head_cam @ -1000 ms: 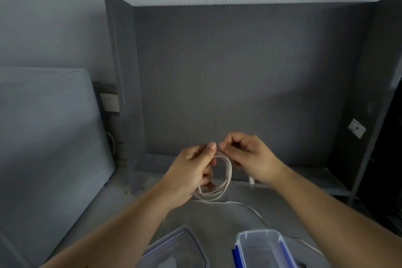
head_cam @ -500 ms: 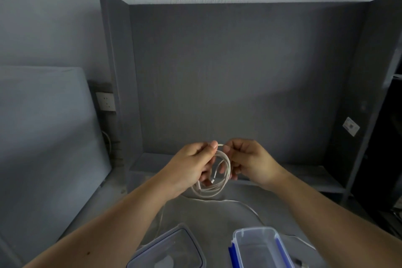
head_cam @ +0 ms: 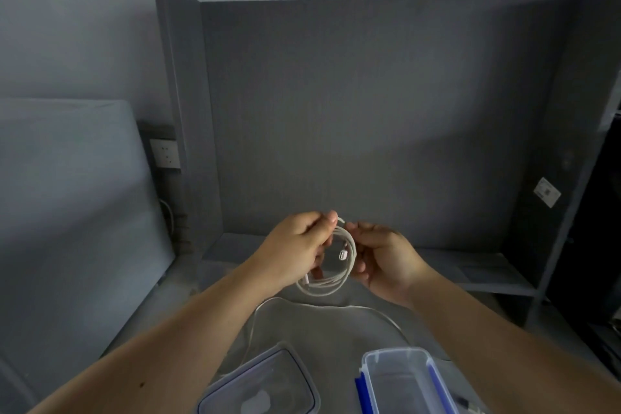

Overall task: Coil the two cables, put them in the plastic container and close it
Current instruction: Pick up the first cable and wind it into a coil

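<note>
A white cable (head_cam: 337, 282) wound into a small coil hangs in the air above the desk. My left hand (head_cam: 295, 254) pinches the coil's top left side. My right hand (head_cam: 383, 260) holds its right side, fingers curled around the loops. One white plug end dangles inside the ring. A second white cable (head_cam: 376, 311) lies loose on the desk below, curving left and right. The clear plastic container (head_cam: 396, 380) with blue clips stands open at the bottom right. Its clear lid (head_cam: 265, 386) lies flat to the left of it.
A grey desk (head_cam: 336, 336) is boxed in by dark grey partition panels (head_cam: 369, 111) at the back and both sides. A low shelf (head_cam: 477, 276) runs along the back. A wall socket (head_cam: 164, 153) sits left of the partition.
The coil has grown tighter as both hands shifted slightly; a plug end now hangs inside the ring. The view has tilted down a little, showing more of the lid and container.
</note>
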